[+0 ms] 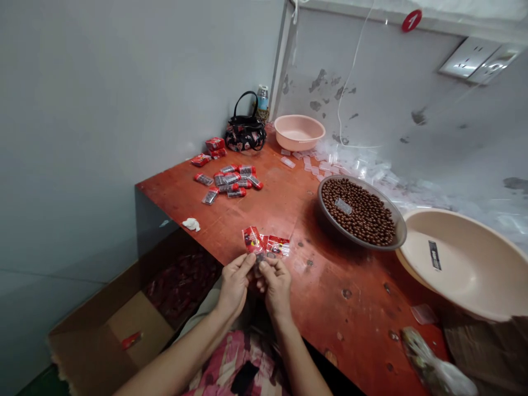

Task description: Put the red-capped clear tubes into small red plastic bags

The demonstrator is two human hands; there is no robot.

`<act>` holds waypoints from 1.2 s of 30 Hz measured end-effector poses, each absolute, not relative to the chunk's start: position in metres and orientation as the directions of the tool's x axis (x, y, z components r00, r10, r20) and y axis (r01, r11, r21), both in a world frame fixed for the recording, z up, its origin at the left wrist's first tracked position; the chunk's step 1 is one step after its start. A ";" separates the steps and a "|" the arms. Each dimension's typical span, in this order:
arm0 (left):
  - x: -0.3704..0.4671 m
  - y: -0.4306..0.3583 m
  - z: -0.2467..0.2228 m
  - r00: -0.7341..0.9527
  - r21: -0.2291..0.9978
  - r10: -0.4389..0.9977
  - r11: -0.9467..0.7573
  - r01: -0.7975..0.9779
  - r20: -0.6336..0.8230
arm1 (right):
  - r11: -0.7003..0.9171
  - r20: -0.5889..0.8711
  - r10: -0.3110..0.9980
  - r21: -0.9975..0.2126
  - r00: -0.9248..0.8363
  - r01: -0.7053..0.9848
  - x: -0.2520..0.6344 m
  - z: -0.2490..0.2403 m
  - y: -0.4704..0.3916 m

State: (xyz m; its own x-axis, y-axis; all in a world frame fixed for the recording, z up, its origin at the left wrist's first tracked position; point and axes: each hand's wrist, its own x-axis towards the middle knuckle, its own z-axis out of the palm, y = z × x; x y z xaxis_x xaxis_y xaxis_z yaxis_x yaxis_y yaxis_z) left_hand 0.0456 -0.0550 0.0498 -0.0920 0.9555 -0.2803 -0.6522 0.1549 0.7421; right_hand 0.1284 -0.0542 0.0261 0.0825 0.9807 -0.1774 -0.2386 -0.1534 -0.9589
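Observation:
At the table's front edge, my left hand (238, 278) and my right hand (274, 280) are close together, fingers pinched on a small clear pack with dark contents (259, 262). A red and clear wrapper (252, 240) stands up from the fingertips. Just beyond my right fingers, another red wrapper (279, 245) lies on the red-brown table (297, 209). Farther back on the left is a loose group of small clear boxes with red ends and dark contents (231, 179). The fingers partly hide the pack.
A grey bowl of brown balls (358, 212) sits to the right, beside a large cream basin (474, 264). Behind are a pink basin (300, 132), clear plastic boxes (383, 176), a black handbag (246, 135) and red packs (215, 146). An open cardboard box (91, 357) stands lower left.

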 end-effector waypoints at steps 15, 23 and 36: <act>0.020 -0.052 0.036 -0.298 0.953 0.934 0.114 -0.280 -0.200 | -0.125 -0.144 0.987 -0.966 0.072 -0.225 0.128 0.031 -0.060; 0.015 -0.051 0.038 -0.226 0.975 0.961 0.113 -0.191 -0.156 | -0.202 -0.220 0.975 -0.918 0.014 -0.340 0.132 0.024 -0.057; 0.006 -0.046 0.042 -0.184 0.992 0.981 0.080 0.093 -0.062 | -0.129 -0.135 0.991 -0.978 0.025 -0.162 0.138 0.027 -0.063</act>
